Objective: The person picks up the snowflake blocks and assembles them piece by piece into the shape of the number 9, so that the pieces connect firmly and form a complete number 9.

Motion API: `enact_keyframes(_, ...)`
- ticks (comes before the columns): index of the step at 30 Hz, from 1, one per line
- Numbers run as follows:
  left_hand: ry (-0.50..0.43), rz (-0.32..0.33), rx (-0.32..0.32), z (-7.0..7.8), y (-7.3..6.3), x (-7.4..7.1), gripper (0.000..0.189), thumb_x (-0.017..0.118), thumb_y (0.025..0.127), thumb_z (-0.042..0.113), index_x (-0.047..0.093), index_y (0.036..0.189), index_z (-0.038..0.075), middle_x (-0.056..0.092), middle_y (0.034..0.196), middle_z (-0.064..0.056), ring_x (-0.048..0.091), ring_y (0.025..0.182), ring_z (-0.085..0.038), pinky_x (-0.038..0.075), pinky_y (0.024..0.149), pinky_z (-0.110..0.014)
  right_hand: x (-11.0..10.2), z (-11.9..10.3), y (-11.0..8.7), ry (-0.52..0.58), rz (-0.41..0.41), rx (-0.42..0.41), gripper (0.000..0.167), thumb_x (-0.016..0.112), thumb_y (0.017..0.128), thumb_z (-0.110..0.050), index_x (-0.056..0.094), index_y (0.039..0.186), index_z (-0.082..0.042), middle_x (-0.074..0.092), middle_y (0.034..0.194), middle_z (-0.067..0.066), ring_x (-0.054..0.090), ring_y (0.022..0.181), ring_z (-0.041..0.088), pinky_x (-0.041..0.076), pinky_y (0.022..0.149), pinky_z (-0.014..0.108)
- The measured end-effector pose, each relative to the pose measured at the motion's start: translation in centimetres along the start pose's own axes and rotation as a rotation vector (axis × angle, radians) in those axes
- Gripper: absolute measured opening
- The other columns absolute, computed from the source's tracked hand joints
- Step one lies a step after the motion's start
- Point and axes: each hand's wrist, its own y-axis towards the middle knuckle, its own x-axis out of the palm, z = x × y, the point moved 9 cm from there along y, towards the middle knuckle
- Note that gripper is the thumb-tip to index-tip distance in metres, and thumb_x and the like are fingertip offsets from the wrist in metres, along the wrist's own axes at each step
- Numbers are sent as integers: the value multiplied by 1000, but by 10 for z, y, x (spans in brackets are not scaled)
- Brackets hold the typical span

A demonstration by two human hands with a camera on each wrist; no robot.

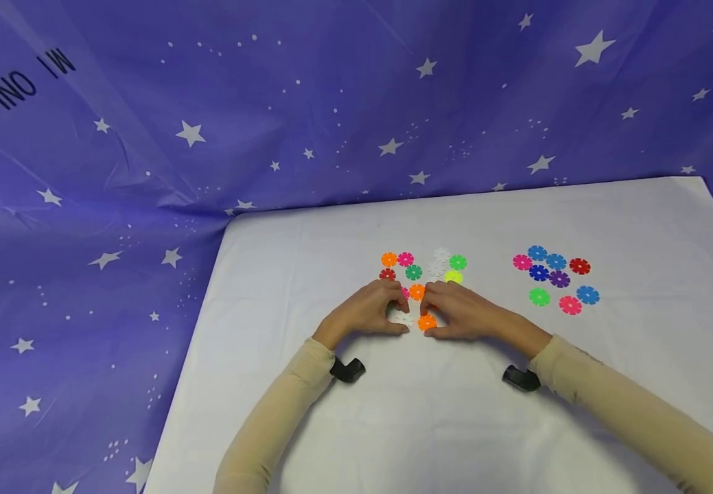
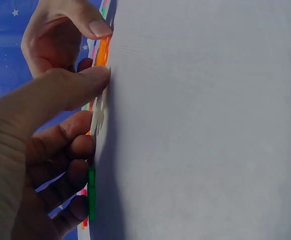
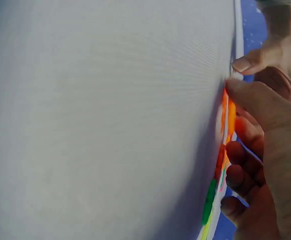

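Both hands are close together at the middle of the table, thumbs nearest the viewer. My left hand (image 1: 371, 307) curls its thumb and fingers round a white notched plastic disc (image 1: 403, 318) lying on the cloth. Just to the right, my right hand (image 1: 464, 310) holds an orange notched disc (image 1: 427, 322) by its edge between thumb and fingers. Behind the fingertips lies another orange disc (image 1: 417, 292), and a pink one is partly covered by the left hand. The wrist views see the discs edge-on, the orange one (image 3: 231, 117) under the right fingers.
Beyond the hands lie several loose discs, including a green one (image 1: 414, 272), a red one (image 1: 387, 274) and white ones (image 1: 439, 259). A second group, with a purple disc (image 1: 559, 278), lies to the right. The white-covered table (image 1: 405, 425) meets a purple starry backdrop (image 1: 331, 103).
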Motion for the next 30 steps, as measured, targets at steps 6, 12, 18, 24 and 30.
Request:
enact_keyframes(6, -206, 115, -39, -6, 3, -11, 27, 84, 76, 22, 69, 96, 12, 64, 82, 3, 57, 74, -11, 48, 70, -22, -17, 20, -7, 138, 105, 135, 38, 82, 79, -22, 57, 106, -16, 56, 80, -8, 47, 70, 6, 45, 65, 24)
enact_keyframes(12, -331, 222, -18, -9, 12, -20, 28, 83, 77, 13, 70, 101, 5, 67, 75, 0, 59, 65, -6, 51, 64, -21, -29, 21, -6, 264, 221, 95, 36, 76, 83, -5, 56, 112, -12, 60, 78, -5, 47, 64, 6, 43, 59, 22)
enact_keyframes(18, -314, 241, -12, -9, 16, -24, 27, 83, 78, 14, 73, 101, 6, 68, 76, 0, 59, 67, -7, 52, 66, -21, -31, 21, -4, 301, 248, 106, 35, 73, 84, -1, 57, 113, -13, 64, 88, -4, 51, 69, 8, 46, 64, 23)
enact_keyframes(24, -299, 244, 5, -9, 15, -25, 27, 82, 78, 11, 74, 103, 4, 72, 85, -3, 62, 71, -12, 53, 70, -22, -30, 18, -5, 289, 271, 66, 36, 70, 83, 6, 58, 113, -11, 68, 96, 0, 54, 72, 7, 48, 66, 24)
enact_keyframes(30, -301, 258, 14, -10, 14, -28, 26, 82, 79, 13, 74, 103, 4, 73, 88, -4, 63, 72, -14, 54, 72, -27, -30, 14, -3, 284, 290, 16, 37, 69, 83, 9, 60, 112, -11, 69, 96, 0, 53, 69, 5, 47, 63, 23)
